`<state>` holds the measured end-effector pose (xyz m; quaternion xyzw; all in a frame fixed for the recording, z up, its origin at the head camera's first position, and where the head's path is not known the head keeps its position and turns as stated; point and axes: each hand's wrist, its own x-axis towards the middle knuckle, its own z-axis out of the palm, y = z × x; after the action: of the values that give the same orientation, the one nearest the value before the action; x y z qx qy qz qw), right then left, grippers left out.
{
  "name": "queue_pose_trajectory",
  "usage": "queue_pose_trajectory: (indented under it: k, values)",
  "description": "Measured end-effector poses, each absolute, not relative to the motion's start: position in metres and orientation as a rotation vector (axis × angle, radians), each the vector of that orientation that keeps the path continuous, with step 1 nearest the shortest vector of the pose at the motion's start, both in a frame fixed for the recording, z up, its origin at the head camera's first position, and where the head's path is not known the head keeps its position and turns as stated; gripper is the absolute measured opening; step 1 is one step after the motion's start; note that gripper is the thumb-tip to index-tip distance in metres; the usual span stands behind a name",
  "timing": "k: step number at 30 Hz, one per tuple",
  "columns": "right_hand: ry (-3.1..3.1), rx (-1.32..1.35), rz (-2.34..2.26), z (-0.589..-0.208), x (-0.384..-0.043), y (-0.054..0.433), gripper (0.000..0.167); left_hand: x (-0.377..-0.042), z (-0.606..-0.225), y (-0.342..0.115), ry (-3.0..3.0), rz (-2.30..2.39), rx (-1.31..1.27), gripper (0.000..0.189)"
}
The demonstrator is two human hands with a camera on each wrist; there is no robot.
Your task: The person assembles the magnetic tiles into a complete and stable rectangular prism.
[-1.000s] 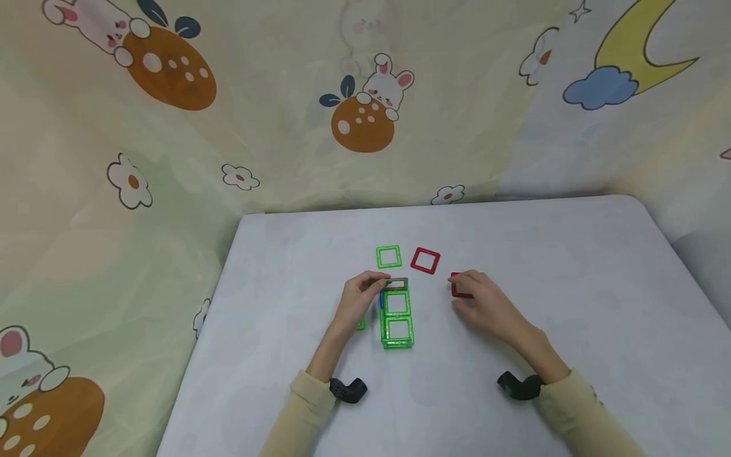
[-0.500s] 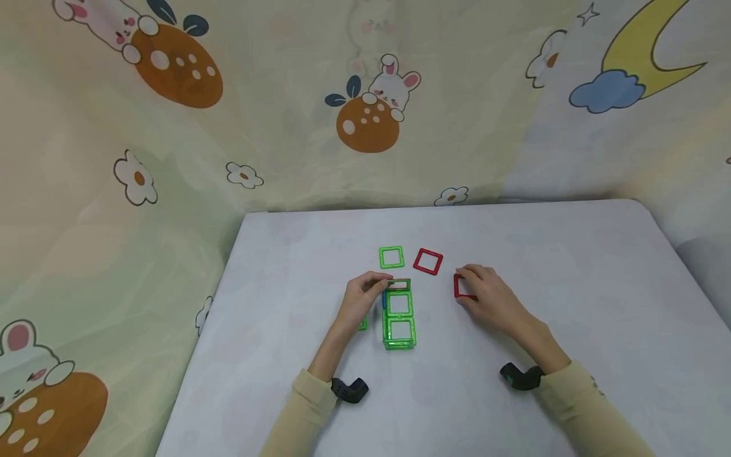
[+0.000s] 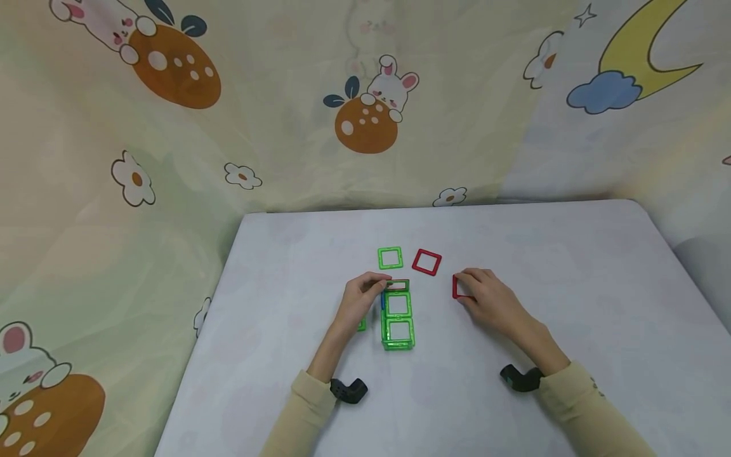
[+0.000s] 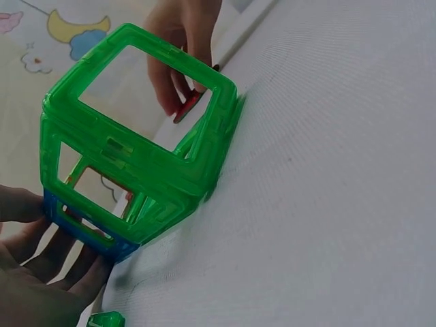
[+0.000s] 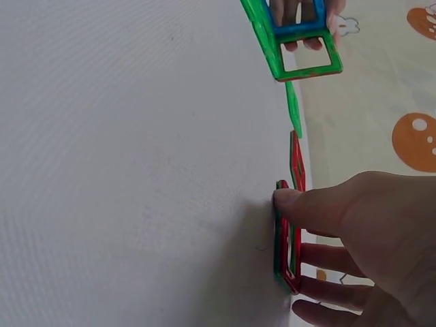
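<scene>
A box-like structure of green magnetic tiles (image 3: pixel 398 345) stands mid-table, with a blue magnetic tile (image 4: pixel 85 230) on its left side. My left hand (image 3: pixel 360 298) holds the structure at its far left corner; in the left wrist view the fingers lie against the blue tile. To the right, my right hand (image 3: pixel 488 299) grips a red square magnetic tile (image 3: pixel 455 287) by its edges, thumb on the near side and fingers on the far side. The right wrist view shows this red tile (image 5: pixel 285 228) low over the tabletop with a dark green edge along it. My hand covers its right part.
Beyond the structure lie a loose green square tile (image 3: pixel 390 258) and a loose red square tile (image 3: pixel 427 262). Another green piece (image 3: pixel 362 324) shows partly behind the left forearm. The white table (image 3: pixel 274 266) meets a patterned cloth (image 3: pixel 285 127) at its back and sides.
My right hand has closed its thumb and fingers onto the red tile, where a second ago they were spread around it. My left hand stays in place on the structure.
</scene>
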<state>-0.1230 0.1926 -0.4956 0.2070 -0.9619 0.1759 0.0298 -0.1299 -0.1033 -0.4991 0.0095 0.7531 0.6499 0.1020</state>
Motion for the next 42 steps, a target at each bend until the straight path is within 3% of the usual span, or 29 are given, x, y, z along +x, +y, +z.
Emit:
queue_pose_trajectory:
  k: [15, 28, 42]
  values:
    - [-2.89, 0.566, 0.545, -0.499, -0.118, 0.193, 0.053, -0.133, -0.509, -0.107, 2.212, 1.936, 0.043, 0.024]
    - [-2.741, 0.684, 0.533, -0.501, -0.116, 0.193, 0.041, -0.132, -0.509, -0.105, 2.209, 1.924, 0.004, 0.025]
    - [-2.57, 0.806, 0.686, -0.499, -0.114, 0.191, 0.044, -0.132, -0.505, -0.104, 2.212, 1.924, 0.006, 0.025]
